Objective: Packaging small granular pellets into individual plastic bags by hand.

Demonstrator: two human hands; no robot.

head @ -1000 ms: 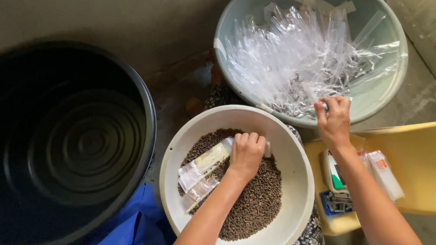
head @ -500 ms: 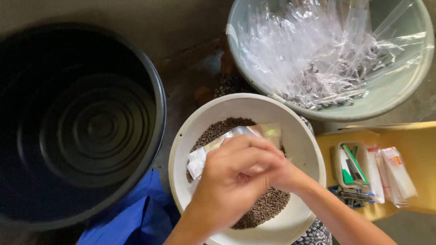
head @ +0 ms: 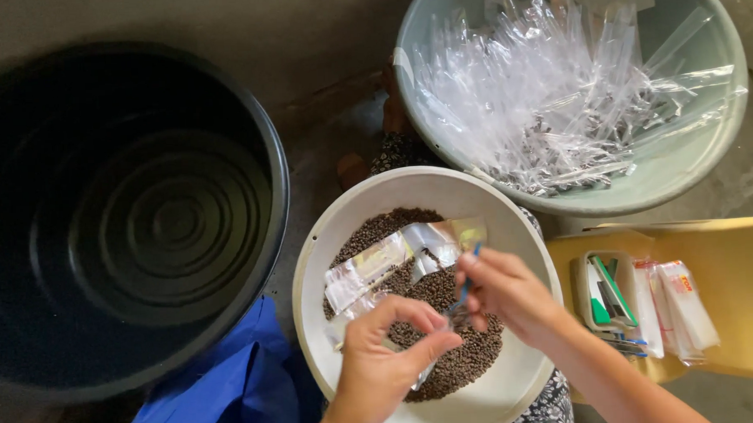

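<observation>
A white bowl (head: 328, 255) on my lap holds a heap of small dark seeds (head: 461, 363). A few clear packets (head: 370, 270) lie on the seeds. My left hand (head: 386, 361) pinches a small clear plastic bag (head: 432, 364) over the seeds. My right hand (head: 513, 294) is just right of it, holding a thin blue tool (head: 470, 271) whose lower end points down at the bag's mouth. The two hands nearly touch above the bowl's middle.
A grey-green basin (head: 692, 163) at the top right is piled with clear bags (head: 548, 105), some with seeds inside. A big black tub (head: 143, 220) fills the left. Blue cloth (head: 224, 392) lies below it. A yellow seat (head: 746, 274) on the right carries a small box (head: 605, 299) and packets (head: 680, 309).
My right hand came back from the basin of bags to the bowl. My left hand left the seeds, and both hands now work together on a small bag.
</observation>
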